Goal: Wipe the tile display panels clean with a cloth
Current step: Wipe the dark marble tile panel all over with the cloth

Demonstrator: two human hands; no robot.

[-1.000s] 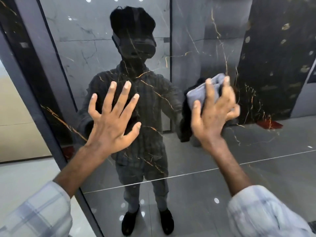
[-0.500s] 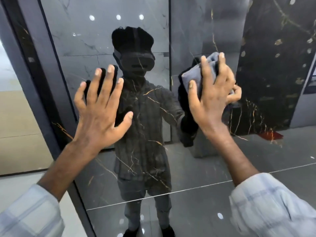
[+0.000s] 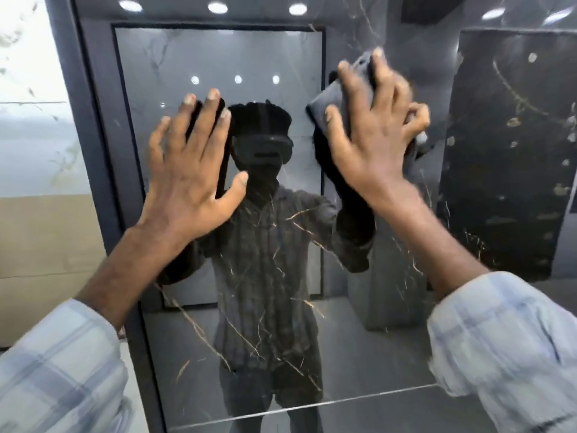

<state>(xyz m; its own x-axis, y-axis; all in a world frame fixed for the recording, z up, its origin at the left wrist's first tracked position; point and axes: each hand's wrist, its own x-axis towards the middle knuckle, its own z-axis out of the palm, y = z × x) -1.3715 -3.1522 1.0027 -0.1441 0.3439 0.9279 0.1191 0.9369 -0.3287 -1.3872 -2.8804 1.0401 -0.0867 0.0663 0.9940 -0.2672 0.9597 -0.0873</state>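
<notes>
A glossy dark tile panel (image 3: pixel 359 354) with thin gold veins fills the view and mirrors the person in front of it. My left hand (image 3: pixel 190 182) lies flat on the panel left of centre, fingers spread and straight, holding nothing. My right hand (image 3: pixel 374 142) presses a folded grey cloth (image 3: pixel 331 101) against the upper right of the panel. Its fingers spread over the cloth and its thumb curls round the cloth's right edge. Most of the cloth is hidden under the hand.
A dark grey frame (image 3: pixel 93 151) borders the panel on the left. Beyond it stand a pale marbled tile (image 3: pixel 28 73) and a beige one (image 3: pixel 40 229). Ceiling spotlights and a black speckled slab (image 3: pixel 505 151) show as reflections in the panel.
Both hands have slid upward on the panel, the right one carrying the cloth higher. The view has tilted up with them.
</notes>
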